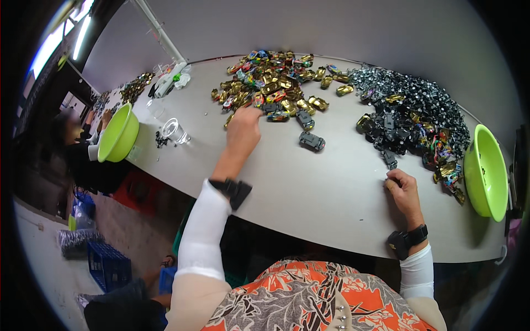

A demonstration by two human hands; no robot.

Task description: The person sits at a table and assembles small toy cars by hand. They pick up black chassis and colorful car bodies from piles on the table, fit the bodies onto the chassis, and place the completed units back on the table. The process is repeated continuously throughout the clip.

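Observation:
My left hand [243, 130] is at the near edge of a heap of shiny gold and multicoloured toy cars [276, 83]. Its fingers look curled down at the cars, and what they grip, if anything, is hidden. Two toy cars with dark undersides up, one of them a dark toy car [312, 141], lie to its right. My right hand [406, 192] rests low over the table with fingers curled and thumb pressed in. Anything in that pinch is too small to make out. Just beyond its fingertips lies a dark grey chassis piece [390, 160].
Small dark and silvery parts [408, 91] form a large heap at the back right. A green basin [486, 172] stands at the right, another green basin [120, 133] at the left. A clear cup [174, 131] stands beside black bits [162, 139]. A person [72, 138] sits at the far left.

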